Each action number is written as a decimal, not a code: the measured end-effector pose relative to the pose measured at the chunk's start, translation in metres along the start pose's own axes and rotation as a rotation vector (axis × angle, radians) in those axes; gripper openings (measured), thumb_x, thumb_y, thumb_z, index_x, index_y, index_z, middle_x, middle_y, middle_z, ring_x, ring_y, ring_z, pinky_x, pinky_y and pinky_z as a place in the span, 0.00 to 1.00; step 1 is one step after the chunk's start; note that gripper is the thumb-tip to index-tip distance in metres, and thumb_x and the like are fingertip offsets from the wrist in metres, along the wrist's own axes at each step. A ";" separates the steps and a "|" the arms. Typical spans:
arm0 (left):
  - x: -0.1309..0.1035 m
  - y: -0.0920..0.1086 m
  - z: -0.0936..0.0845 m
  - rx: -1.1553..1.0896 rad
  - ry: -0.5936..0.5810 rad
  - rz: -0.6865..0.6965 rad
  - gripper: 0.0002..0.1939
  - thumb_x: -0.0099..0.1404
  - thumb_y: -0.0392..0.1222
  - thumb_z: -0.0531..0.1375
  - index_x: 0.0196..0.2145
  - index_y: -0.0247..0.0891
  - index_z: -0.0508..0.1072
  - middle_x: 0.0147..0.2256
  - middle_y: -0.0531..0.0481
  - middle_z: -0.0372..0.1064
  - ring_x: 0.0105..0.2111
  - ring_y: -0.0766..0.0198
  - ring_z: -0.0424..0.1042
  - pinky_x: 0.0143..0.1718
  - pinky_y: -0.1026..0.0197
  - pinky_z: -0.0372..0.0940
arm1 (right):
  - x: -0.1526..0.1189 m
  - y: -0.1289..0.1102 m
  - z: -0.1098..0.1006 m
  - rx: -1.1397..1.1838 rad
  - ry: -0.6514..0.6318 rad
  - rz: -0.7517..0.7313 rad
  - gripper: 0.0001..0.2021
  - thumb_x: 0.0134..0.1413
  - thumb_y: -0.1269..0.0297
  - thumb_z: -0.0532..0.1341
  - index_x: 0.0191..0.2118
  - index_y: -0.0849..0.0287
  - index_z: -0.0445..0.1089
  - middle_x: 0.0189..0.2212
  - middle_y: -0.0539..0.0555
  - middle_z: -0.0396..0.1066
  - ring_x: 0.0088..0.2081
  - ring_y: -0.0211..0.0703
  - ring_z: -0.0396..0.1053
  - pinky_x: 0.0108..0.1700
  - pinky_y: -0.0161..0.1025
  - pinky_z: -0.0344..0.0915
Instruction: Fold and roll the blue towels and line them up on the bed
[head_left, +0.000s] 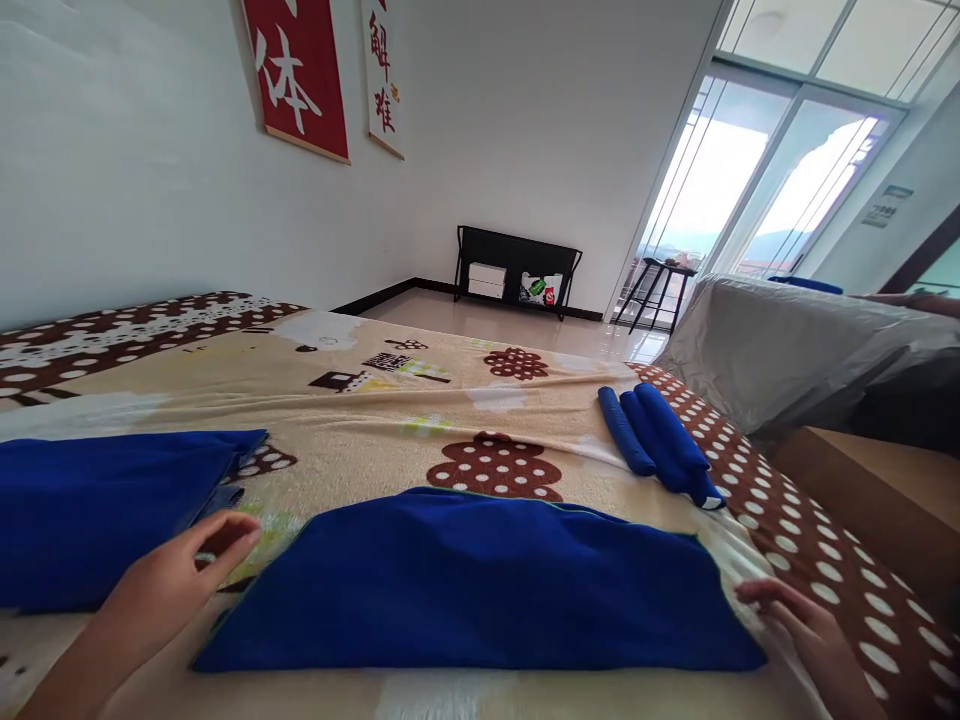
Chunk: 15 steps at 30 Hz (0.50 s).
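A blue cloth (pixel 487 590) with a thin green edge lies spread in front of me, folded into a wide flat shape. My left hand (pixel 176 570) hovers by its left end, thumb and index finger apart, with nothing between them. Close to the cloth's right end is my right hand (pixel 802 625), its fingers loosely bent and apart from the fabric. Another pile of blue cloth (pixel 97 510) lies at the left, partly behind my left hand. Several rolled blue cloths (pixel 660 435) rest side by side at the right.
Everything lies on a beige patterned blanket (pixel 360 430) with a brown dotted border. A cardboard box (pixel 877 490) and a plastic-covered piece of furniture (pixel 810 340) stand to the right. Farther off are a black rack (pixel 517 255), a stool (pixel 656 285) and glass doors (pixel 750 180).
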<state>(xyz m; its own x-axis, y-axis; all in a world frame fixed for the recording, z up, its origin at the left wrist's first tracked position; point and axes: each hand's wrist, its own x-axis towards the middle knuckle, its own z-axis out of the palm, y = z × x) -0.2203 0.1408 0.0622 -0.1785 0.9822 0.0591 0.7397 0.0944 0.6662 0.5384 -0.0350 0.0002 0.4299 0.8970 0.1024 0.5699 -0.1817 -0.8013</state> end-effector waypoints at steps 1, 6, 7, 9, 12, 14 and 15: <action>0.006 0.006 0.003 0.023 0.024 0.033 0.15 0.53 0.57 0.64 0.37 0.49 0.74 0.36 0.55 0.77 0.37 0.54 0.74 0.34 0.64 0.63 | 0.009 -0.002 0.003 -0.021 0.068 0.017 0.21 0.48 0.42 0.59 0.34 0.54 0.79 0.36 0.57 0.79 0.40 0.57 0.77 0.39 0.46 0.73; 0.037 0.039 0.049 0.055 -0.038 0.210 0.21 0.57 0.56 0.61 0.42 0.40 0.72 0.40 0.45 0.74 0.41 0.52 0.73 0.42 0.60 0.63 | 0.055 -0.019 0.039 -0.084 0.078 -0.051 0.23 0.42 0.42 0.63 0.37 0.56 0.77 0.30 0.54 0.77 0.31 0.51 0.75 0.34 0.43 0.70; 0.040 0.042 0.059 0.058 -0.056 0.237 0.20 0.57 0.56 0.61 0.42 0.40 0.72 0.41 0.44 0.73 0.43 0.51 0.72 0.43 0.59 0.63 | 0.061 -0.021 0.046 -0.097 0.068 -0.069 0.23 0.40 0.43 0.64 0.36 0.57 0.76 0.26 0.52 0.75 0.28 0.49 0.73 0.32 0.43 0.68; 0.045 0.043 0.072 0.066 -0.098 0.286 0.17 0.58 0.56 0.59 0.36 0.40 0.72 0.40 0.44 0.73 0.42 0.52 0.72 0.43 0.58 0.63 | 0.067 -0.024 0.056 -0.116 0.051 -0.099 0.22 0.39 0.43 0.64 0.33 0.57 0.75 0.19 0.49 0.70 0.23 0.47 0.69 0.28 0.42 0.64; 0.046 0.039 0.073 0.065 -0.199 0.347 0.14 0.59 0.54 0.56 0.30 0.40 0.71 0.33 0.48 0.72 0.36 0.55 0.71 0.40 0.59 0.63 | 0.067 -0.023 0.059 -0.123 0.036 -0.133 0.20 0.41 0.45 0.62 0.32 0.57 0.73 0.17 0.47 0.66 0.22 0.44 0.66 0.27 0.40 0.61; 0.044 0.038 0.066 0.065 -0.247 0.376 0.13 0.57 0.53 0.57 0.28 0.40 0.70 0.32 0.49 0.72 0.36 0.56 0.71 0.40 0.59 0.63 | 0.064 -0.022 0.054 -0.128 0.057 -0.144 0.20 0.43 0.45 0.61 0.34 0.58 0.73 0.18 0.47 0.66 0.22 0.44 0.66 0.27 0.39 0.61; 0.042 0.038 0.063 0.065 -0.266 0.388 0.12 0.56 0.52 0.57 0.28 0.40 0.69 0.32 0.49 0.72 0.36 0.56 0.71 0.41 0.59 0.63 | 0.062 -0.022 0.051 -0.131 0.072 -0.147 0.21 0.43 0.45 0.60 0.36 0.58 0.73 0.19 0.47 0.67 0.22 0.44 0.66 0.28 0.40 0.61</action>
<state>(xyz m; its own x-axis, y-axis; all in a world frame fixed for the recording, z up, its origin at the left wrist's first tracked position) -0.1586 0.1959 0.0436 0.2851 0.9536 0.0963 0.7597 -0.2861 0.5839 0.5167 0.0448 -0.0062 0.3816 0.8875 0.2583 0.7143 -0.1057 -0.6918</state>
